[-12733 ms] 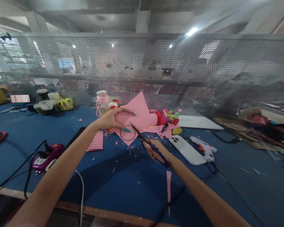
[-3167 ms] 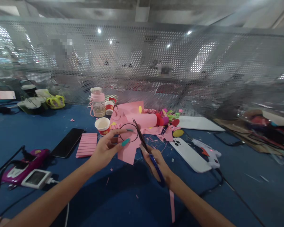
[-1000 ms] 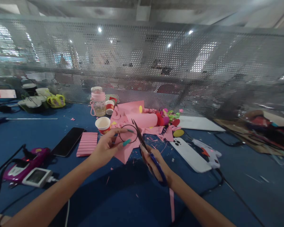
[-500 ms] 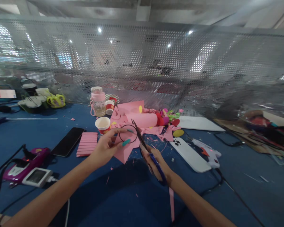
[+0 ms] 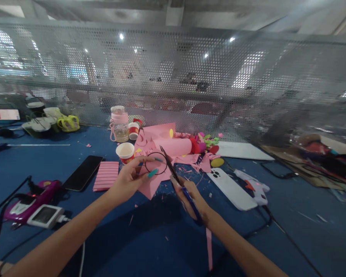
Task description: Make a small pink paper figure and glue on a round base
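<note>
Pink paper [image 5: 150, 187] with a black circle drawn on it is pinched between the thumb and fingers of my left hand [image 5: 128, 177]. My right hand [image 5: 192, 196] is wrapped round dark blue-handled scissors [image 5: 193, 207], whose blades point up and left beside the right edge of the circle. The blades look nearly closed. Behind the hands lie a pink paper roll [image 5: 174, 147] and pink scraps [image 5: 204, 163]. A pink paper strip [image 5: 209, 250] hangs by my right forearm.
Left stand a paper cup [image 5: 125, 151] and a bottle [image 5: 120, 127]; a black phone [image 5: 83, 173], striped pink pad [image 5: 106, 176] and purple power strip [image 5: 31, 204] lie nearer. Right are a white phone [image 5: 233, 189] and glue gun [image 5: 253, 186] with its cable. A perforated screen [image 5: 173, 84] stands behind.
</note>
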Motion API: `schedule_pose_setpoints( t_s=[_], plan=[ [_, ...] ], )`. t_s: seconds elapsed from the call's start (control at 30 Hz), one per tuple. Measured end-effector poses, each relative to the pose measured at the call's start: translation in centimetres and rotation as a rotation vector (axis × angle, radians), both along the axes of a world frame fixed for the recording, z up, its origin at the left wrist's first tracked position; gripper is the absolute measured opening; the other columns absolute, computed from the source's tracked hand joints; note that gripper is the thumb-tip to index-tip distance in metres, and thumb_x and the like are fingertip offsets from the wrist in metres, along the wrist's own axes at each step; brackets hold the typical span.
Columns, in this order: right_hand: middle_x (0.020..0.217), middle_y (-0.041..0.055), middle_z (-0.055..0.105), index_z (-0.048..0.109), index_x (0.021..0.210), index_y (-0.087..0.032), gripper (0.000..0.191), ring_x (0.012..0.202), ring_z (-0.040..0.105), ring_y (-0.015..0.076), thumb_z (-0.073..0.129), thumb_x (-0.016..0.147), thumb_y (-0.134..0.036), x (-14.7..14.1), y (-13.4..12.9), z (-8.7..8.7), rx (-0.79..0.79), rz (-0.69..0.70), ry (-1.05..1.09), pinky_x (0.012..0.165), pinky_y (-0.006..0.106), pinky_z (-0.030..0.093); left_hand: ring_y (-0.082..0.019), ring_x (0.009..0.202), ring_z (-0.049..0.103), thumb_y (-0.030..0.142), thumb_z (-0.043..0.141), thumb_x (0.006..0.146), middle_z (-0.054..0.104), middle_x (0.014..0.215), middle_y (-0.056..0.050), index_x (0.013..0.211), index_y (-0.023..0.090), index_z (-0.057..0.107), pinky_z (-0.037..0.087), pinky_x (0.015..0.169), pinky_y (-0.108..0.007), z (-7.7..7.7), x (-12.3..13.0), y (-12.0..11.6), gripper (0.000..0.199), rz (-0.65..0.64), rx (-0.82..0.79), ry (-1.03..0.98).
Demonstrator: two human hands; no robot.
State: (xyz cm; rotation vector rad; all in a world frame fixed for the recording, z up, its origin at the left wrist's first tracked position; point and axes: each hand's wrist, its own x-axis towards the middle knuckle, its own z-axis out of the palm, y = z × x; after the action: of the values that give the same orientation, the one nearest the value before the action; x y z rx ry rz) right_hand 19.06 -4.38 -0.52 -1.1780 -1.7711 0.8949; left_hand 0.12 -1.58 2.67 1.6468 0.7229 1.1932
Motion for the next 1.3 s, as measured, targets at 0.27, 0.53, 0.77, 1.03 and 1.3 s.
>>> schedule_pose_setpoints(
  t_s=[0.27, 0.53, 0.77, 1.03, 1.3],
  plan=[
    [0.049, -0.0071, 0.022, 0.051, 0.07, -0.017, 0.05, 0.045, 0.026, 0.008, 0.036, 0.079, -0.064, 0.0, 0.1, 0.3, 0.022, -0.009, -0.043, 0.039, 0.023, 0.02, -0.017, 0.108, 0.057, 0.018, 0.06, 0.077, 0.063, 0.113, -0.005, 0.103, 0.019, 0.06, 0.046, 0.095, -0.029, -0.2, -0.1, 0.2, 0.026, -0.024, 0.027, -0.012],
    [0.05, -0.0065, 0.027, 0.052, 0.07, -0.016, 0.051, 0.045, 0.026, 0.0074, 0.036, 0.078, -0.063, 0.0, 0.1, 0.5, -0.024, -0.043, -0.068, 0.04, 0.023, 0.021, -0.019, 0.107, 0.058, 0.019, 0.063, 0.072, 0.063, 0.115, -0.009, 0.1, 0.016, 0.06, 0.047, 0.093, -0.031, 0.6, -0.2, 0.3, 0.028, -0.036, 0.002, -0.011],
    [0.05, -0.0057, 0.029, 0.054, 0.068, -0.016, 0.057, 0.044, 0.025, 0.0078, 0.033, 0.075, -0.068, -0.1, 0.2, 1.2, 0.006, -0.062, -0.141, 0.042, 0.024, 0.024, -0.019, 0.111, 0.056, 0.017, 0.061, 0.073, 0.064, 0.112, -0.007, 0.098, 0.018, 0.064, 0.046, 0.093, -0.03, 0.6, -0.5, 0.6, 0.026, -0.029, 0.039, 0.03],
    [0.046, -0.0067, 0.031, 0.047, 0.069, -0.019, 0.049, 0.042, 0.031, 0.0085, 0.036, 0.079, -0.066, 0.2, 0.4, 0.0, -0.077, -0.01, -0.045, 0.039, 0.022, 0.025, -0.019, 0.107, 0.057, 0.018, 0.063, 0.073, 0.064, 0.108, -0.009, 0.099, 0.016, 0.062, 0.043, 0.096, -0.035, 0.2, -0.8, 1.0, 0.026, -0.065, 0.063, 0.025],
    [0.045, -0.0079, 0.027, 0.04, 0.065, -0.021, 0.047, 0.039, 0.028, 0.007, 0.034, 0.081, -0.065, 0.0, -0.1, 0.0, -0.106, 0.021, 0.032, 0.036, 0.021, 0.023, -0.018, 0.105, 0.059, 0.016, 0.059, 0.076, 0.063, 0.107, -0.008, 0.099, 0.016, 0.061, 0.047, 0.093, -0.034, 0.2, -1.0, 1.1, 0.023, -0.125, 0.049, 0.023]
  ],
)
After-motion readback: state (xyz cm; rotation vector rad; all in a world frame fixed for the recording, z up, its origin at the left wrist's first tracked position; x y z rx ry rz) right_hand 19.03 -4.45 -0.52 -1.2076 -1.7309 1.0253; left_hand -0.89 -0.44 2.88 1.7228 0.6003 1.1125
